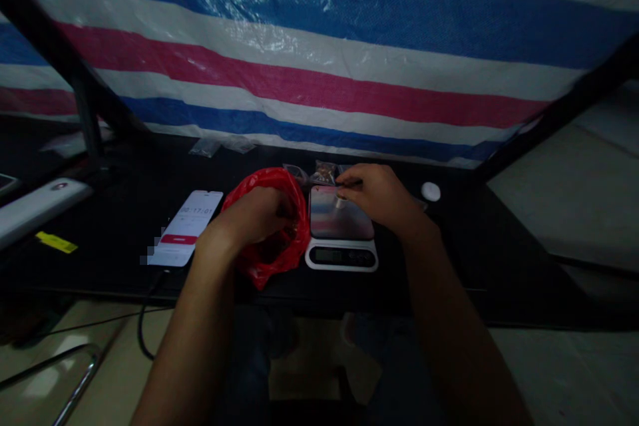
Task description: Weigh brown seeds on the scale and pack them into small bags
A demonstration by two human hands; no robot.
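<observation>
My left hand point(264, 213) reaches down into an open red plastic bag point(254, 180), and its fingertips are hidden there. Small brownish pieces show dimly inside the bag beside the hand. Just right of the bag stands a small white digital scale point(344, 256) with a shiny metal plate point(339, 221). Over the plate's far right part is my right hand point(377, 192), thumb and fingers pinched together. Directly under those fingertips is a small pale cylindrical piece point(341, 202); I cannot tell whether they grip it. The reading on the scale's display is too dark to make out.
Behind the scale lies a clear bag of small brownish pieces point(324, 172). A phone point(187, 226) showing a timer lies left of the red bag. A white round object point(430, 192) is at the right, empty-looking clear bags point(204, 146) behind. Striped sheeting point(319, 46) hangs beyond the table.
</observation>
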